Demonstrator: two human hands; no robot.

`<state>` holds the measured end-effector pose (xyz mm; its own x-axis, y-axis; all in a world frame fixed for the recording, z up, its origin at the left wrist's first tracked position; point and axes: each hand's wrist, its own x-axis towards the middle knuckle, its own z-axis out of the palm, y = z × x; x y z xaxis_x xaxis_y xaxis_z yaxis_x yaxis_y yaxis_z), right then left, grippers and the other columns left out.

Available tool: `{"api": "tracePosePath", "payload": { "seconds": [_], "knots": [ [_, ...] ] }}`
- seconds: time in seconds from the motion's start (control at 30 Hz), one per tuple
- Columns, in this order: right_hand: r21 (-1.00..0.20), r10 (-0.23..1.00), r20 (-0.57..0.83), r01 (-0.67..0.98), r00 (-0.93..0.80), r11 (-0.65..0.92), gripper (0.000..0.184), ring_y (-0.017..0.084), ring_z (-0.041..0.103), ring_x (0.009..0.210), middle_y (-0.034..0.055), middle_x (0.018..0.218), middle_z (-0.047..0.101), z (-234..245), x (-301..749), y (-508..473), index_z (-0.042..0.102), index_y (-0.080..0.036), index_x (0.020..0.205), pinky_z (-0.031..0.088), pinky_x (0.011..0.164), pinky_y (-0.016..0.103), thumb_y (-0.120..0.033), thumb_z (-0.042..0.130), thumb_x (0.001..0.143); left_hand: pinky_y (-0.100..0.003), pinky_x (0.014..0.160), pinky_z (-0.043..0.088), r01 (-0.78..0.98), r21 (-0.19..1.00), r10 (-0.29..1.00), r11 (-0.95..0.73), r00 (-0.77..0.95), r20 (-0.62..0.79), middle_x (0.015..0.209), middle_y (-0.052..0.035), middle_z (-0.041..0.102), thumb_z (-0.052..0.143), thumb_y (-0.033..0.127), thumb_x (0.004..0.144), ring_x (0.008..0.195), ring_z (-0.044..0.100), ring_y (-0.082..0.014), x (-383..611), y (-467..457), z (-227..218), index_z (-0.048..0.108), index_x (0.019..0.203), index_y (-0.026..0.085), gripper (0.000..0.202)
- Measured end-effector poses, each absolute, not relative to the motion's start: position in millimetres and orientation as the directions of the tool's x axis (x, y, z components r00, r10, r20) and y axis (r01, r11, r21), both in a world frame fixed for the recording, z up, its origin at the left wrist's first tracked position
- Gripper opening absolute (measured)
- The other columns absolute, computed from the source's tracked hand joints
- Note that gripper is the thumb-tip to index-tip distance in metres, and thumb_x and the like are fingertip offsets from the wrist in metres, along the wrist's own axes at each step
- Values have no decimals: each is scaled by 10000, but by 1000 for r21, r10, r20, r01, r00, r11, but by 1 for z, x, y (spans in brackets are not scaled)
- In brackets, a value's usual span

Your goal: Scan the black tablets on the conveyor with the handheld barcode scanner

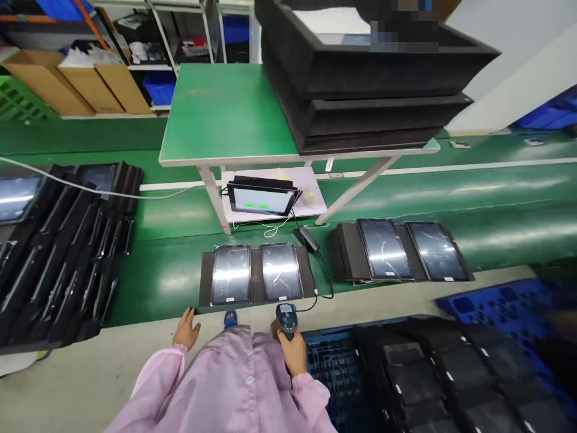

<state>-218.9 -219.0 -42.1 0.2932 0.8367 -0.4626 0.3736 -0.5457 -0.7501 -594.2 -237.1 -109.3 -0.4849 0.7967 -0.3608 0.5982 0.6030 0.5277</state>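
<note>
My right hand (294, 353) grips a handheld barcode scanner (286, 317) by its handle, close to the bench's front edge. My left hand (186, 331) hangs beside that edge, fingers apart, holding nothing. Just beyond both hands lies a dark foam tray (256, 273) bearing two tablet-like panels in clear film, the left panel (231, 273) and the right panel (282, 272). Each has a small white label at its near end. A cable runs from near the scanner past the tray to a black power adapter (309, 239).
A lit screen (262, 200) stands on the low shelf under a green-topped table (225, 108). Black foam trays (378, 78) are stacked on that table. More panels (386, 249) lie right; stacked trays (58, 258) stand left. A blue pallet (333, 361) holds black packs (415, 373).
</note>
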Motion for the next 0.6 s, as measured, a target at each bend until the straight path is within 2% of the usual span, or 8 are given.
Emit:
{"api": "tracePosePath", "payload": {
  "seconds": [0.17, 0.33, 0.47, 0.6],
  "knots": [
    [-728, 833, -450, 407, 322, -551, 467, 316, 730, 856, 144, 862, 771, -50, -225, -224, 738, -131, 987, 521, 691, 331, -493, 593, 730, -421, 1220, 372, 709, 520, 871, 477, -302, -388, 1587, -191, 418, 519, 194, 844, 1451, 438, -307, -613, -256, -132, 572, 1394, 59, 569],
    [-727, 837, -432, 419, 337, -544, 503, 327, 722, 902, 156, 905, 770, -53, -232, -218, 727, -129, 1035, 507, 753, 347, -494, 570, 726, -437, 1233, 351, 776, 472, 887, 417, -233, -400, 1613, -174, 382, 503, 186, 879, 1458, 427, -309, -619, -256, -139, 547, 1427, 59, 564],
    [-707, 826, -435, 432, 359, -560, 529, 342, 717, 913, 163, 926, 769, -51, -235, -216, 722, -137, 1048, 502, 783, 371, -522, 562, 725, -427, 1241, 336, 781, 491, 899, 386, -200, -389, 1589, -174, 421, 514, 165, 868, 1459, 426, -292, -624, -254, -141, 565, 1408, 64, 551],
    [-696, 823, -433, 443, 368, -565, 508, 339, 720, 895, 150, 865, 765, -47, -234, -216, 728, -148, 1000, 505, 777, 370, -537, 566, 715, -442, 1242, 333, 749, 531, 896, 396, -190, -400, 1579, -181, 432, 530, 160, 859, 1445, 444, -298, -628, -253, -140, 580, 1391, 64, 543]
  ]
}}
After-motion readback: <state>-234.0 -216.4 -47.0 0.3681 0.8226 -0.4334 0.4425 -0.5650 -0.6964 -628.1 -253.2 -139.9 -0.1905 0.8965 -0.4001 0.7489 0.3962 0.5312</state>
